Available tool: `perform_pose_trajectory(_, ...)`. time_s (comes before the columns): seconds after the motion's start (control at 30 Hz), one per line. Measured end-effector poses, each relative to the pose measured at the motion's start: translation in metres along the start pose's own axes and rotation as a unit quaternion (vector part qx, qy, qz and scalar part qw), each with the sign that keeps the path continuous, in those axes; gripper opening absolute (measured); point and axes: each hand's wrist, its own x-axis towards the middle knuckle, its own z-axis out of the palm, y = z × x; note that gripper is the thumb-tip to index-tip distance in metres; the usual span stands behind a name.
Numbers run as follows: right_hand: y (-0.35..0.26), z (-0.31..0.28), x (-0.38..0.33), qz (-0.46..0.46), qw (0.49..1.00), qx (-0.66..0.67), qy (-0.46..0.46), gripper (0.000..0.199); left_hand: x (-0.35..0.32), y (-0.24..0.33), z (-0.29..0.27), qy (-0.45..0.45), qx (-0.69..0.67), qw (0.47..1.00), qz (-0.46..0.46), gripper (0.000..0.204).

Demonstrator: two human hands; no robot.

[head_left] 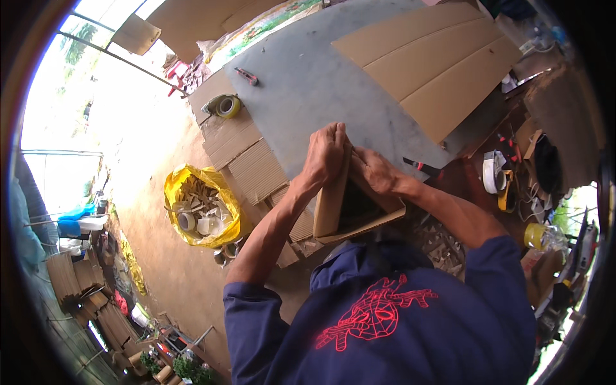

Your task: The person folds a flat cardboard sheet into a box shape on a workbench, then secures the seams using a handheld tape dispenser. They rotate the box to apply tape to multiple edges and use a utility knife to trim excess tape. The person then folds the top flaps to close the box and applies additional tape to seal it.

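A brown cardboard piece [330,208], folded into an open triangular shape with a dark hollow inside, stands at the near edge of the grey table. My left hand [326,153] is closed over its upper left corner, fingers pressed together. Close beside it, my right hand [377,171] grips the upper right side of the same piece. The fingertips of both hands are partly hidden. A red and black utility knife [422,168] lies just right of my right hand. Another utility knife [246,76] rests farther off, on the table's left side.
A large flat cardboard sheet [436,67] covers the far right of the grey table [301,77]. Tape rolls [228,106] sit on cardboard strips [256,170] along the left edge. A yellow bag [236,212] of scraps stands left. Tape and tools [497,173] crowd the right.
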Motion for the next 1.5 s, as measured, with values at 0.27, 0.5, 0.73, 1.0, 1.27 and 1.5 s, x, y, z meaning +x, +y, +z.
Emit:
perform_pose_trajectory(0.27, 0.004, 0.002, -0.008, -0.035, 0.988, 0.133, 0.076, 0.043, -0.009, 0.023, 0.006, 0.036, 0.074, 0.995, 0.051, 0.029)
perform_pose_trajectory(0.5, 0.026, -0.021, -0.05, -0.028, 0.981, 0.158, -0.107, 0.073, -0.01, 0.034, 0.003, 0.037, 0.113, 0.993, 0.016, 0.034)
perform_pose_trajectory(0.73, 0.004, -0.073, -0.072, 0.109, 0.958, 0.091, -0.249, 0.091, -0.006, 0.041, 0.012, 0.042, 0.138, 0.989, -0.025, 0.044)
perform_pose_trajectory(1.0, 0.002, -0.061, -0.071, 0.036, 0.981, -0.081, -0.175, 0.079, -0.007, 0.038, 0.014, 0.054, 0.158, 0.986, -0.007, 0.043)
perform_pose_trajectory(1.27, -0.038, -0.034, -0.049, 0.154, 0.971, -0.157, -0.093, 0.089, -0.004, 0.033, 0.021, 0.166, 0.333, 0.91, 0.184, 0.036)
perform_pose_trajectory(1.5, -0.045, 0.014, -0.029, 0.037, 0.956, -0.292, 0.002, 0.127, -0.007, 0.032, 0.023, 0.187, 0.342, 0.909, 0.149, 0.038)
